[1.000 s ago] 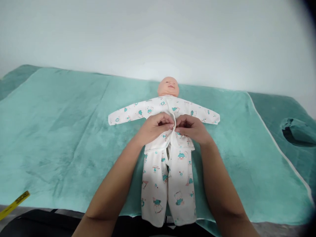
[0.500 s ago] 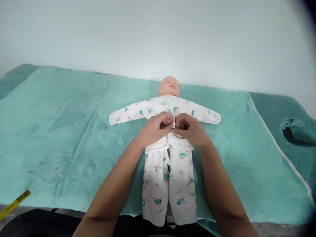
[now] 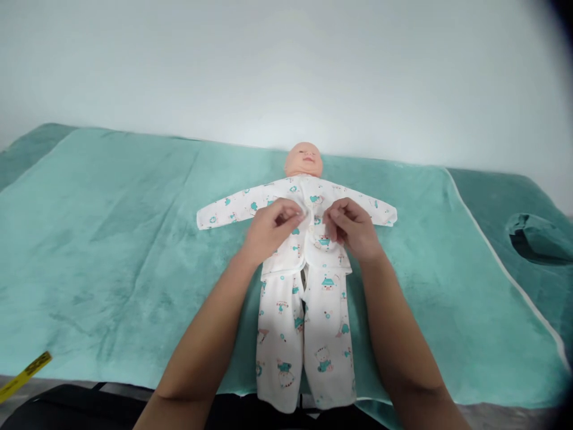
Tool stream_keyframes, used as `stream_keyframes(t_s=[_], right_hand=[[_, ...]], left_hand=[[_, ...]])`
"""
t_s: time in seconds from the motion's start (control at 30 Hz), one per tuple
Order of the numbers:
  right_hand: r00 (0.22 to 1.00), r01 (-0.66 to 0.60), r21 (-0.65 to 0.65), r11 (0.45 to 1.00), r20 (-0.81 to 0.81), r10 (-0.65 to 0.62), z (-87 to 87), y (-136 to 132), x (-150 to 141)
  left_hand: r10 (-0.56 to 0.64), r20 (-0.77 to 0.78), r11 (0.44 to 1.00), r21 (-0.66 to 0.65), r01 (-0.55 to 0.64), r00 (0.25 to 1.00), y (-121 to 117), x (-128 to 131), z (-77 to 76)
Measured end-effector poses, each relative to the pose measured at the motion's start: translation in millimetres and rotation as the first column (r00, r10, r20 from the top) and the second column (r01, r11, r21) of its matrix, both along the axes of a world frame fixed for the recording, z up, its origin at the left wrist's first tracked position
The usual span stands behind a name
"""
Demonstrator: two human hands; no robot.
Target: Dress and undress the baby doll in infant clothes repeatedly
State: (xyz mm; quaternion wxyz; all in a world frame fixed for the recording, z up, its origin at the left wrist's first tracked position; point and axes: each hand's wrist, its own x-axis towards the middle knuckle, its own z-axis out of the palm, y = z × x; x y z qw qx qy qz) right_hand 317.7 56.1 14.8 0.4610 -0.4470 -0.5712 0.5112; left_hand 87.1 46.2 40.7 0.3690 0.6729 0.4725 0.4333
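Observation:
A baby doll [image 3: 304,160] lies on its back in a white printed baby shirt [image 3: 286,257] with both sleeves spread to the sides. Matching printed trousers [image 3: 326,334] cover its legs. At the chest, my left hand [image 3: 273,228] has thumb and forefinger pinched at the shirt's front edge, where the cloth is slightly raised. My right hand [image 3: 353,228] hovers over the other half of the shirt, its fingers loosely curled and apart, with nothing visible in them. The front edges meet down the middle; whether the buttons there are fastened is hard to make out.
A green plush blanket [image 3: 111,239] covers the table beneath the doll, with a white wall [image 3: 268,71] behind. On the right is a dark oval opening [image 3: 539,240]. Yellow tape [image 3: 24,377] shows at the lower left.
Both hands were pinching together at the shirt's front. They have moved apart; my right hand has let go of the cloth and shifted right, and my left moved slightly left and up.

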Motion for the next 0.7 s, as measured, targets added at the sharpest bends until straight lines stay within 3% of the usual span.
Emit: stream_keyframes(t_s=[0.07, 0.13, 0.2, 0.27, 0.37, 0.53, 0.63, 0.7], right_hand=[[0.983, 0.173, 0.107, 0.979, 0.047, -0.179, -7.6, 7.6, 7.8], [0.941, 0.257, 0.254, 0.933, 0.152, -0.301, -12.1, 14.5, 11.5], [0.892, 0.224, 0.399, 0.889, 0.284, -0.352, -15.1, 20.0, 9.9], [0.845, 0.136, 0.483, 0.865, 0.399, -0.356, -20.2, 25.1, 6.9], [0.789, 0.125, 0.510, 0.851, 0.469, -0.397, -37.7, 33.2, 12.7], [0.565, 0.378, 0.540, 0.752, 0.508, -0.650, -72.0, 33.5, 70.0], [0.435, 0.503, 0.478, 0.720, 0.580, -0.689, -73.2, 20.9, 105.5], [0.405, 0.588, 0.390, 0.709, 0.617, -0.675, -67.3, 12.7, 114.6]], left_hand=[[0.019, -0.061, 0.998, 0.068, -0.015, 0.998, 5.1, -8.7, -3.8], [-0.047, -0.144, 0.986, 0.152, 0.069, 0.988, 8.6, -15.5, -8.3], [-0.104, -0.261, 0.956, 0.239, 0.169, 0.960, 10.2, -18.7, -12.4], [-0.059, -0.382, 0.934, 0.306, 0.186, 0.922, 11.8, -19.5, -16.0], [0.172, -0.464, 0.929, 0.371, 0.014, 0.869, 16.5, -22.1, -22.1], [0.482, -0.475, 0.860, 0.415, -0.295, 0.737, 5.3, -50.2, -36.7], [0.616, -0.535, 0.788, 0.419, -0.452, 0.578, -18.7, -85.9, -49.7], [0.610, -0.605, 0.778, 0.336, -0.532, 0.511, -31.1, -110.8, -58.2]])
